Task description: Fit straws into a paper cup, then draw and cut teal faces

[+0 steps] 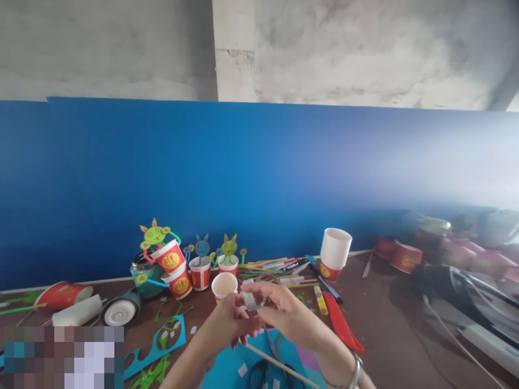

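My right hand [284, 310] curls its fingers around a small white roll of tape [250, 301]. My left hand [229, 323] meets it from the other side, fingers bent against the roll; part of the grip is hidden. Just behind my left hand stands a white-rimmed paper cup [225, 284]. Under the hands lie blue paper [225, 364], a pair of scissors [272, 348] with dark handles, and a thin pale stick [279, 363]. Small white scraps [242, 370] are scattered on the paper.
Decorated red cups [200, 274] with paper animal heads stand behind on the left, near a teal jar [146, 275]. Stacked white cups [336, 246], a glue stick [320, 300] and a red-handled tool [343, 324] are at right. A black object [450, 292] with cables lies farther right.
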The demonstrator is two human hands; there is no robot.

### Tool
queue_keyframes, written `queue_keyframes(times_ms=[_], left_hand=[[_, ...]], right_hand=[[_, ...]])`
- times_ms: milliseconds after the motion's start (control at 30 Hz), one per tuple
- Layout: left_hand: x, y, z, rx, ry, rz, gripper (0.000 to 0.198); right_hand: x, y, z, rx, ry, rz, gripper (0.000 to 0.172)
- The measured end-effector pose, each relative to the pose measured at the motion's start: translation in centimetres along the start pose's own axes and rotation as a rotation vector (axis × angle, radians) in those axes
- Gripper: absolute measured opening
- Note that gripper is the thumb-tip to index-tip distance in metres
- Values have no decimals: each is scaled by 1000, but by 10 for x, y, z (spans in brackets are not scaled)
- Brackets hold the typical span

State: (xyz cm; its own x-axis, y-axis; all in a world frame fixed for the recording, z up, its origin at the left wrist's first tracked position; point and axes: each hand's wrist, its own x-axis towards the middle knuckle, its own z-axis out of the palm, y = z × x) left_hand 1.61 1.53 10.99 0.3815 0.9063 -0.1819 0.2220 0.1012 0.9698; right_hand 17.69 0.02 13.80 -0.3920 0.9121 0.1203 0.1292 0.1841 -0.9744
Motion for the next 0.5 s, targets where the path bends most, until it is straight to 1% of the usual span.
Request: queue_keyframes(times_ms=[100, 167, 333, 433, 500], left_hand=[[-2, 2, 0, 25, -79, 17, 35], [-2, 2, 1, 28, -99, 24, 30], [0, -5, 1, 27, -85, 35, 22], [3, -9, 2, 49, -58, 50, 16], [5, -9, 3, 44, -34, 67, 9]], right_hand=[[-1, 1, 2, -19, -10, -5, 49], [-1, 1, 3, 30, -25, -16, 47], [1, 5, 5, 187, -78, -33, 44], [2, 7, 8, 220, -69, -34, 41], [3, 6, 10, 219, -42, -13, 43]])
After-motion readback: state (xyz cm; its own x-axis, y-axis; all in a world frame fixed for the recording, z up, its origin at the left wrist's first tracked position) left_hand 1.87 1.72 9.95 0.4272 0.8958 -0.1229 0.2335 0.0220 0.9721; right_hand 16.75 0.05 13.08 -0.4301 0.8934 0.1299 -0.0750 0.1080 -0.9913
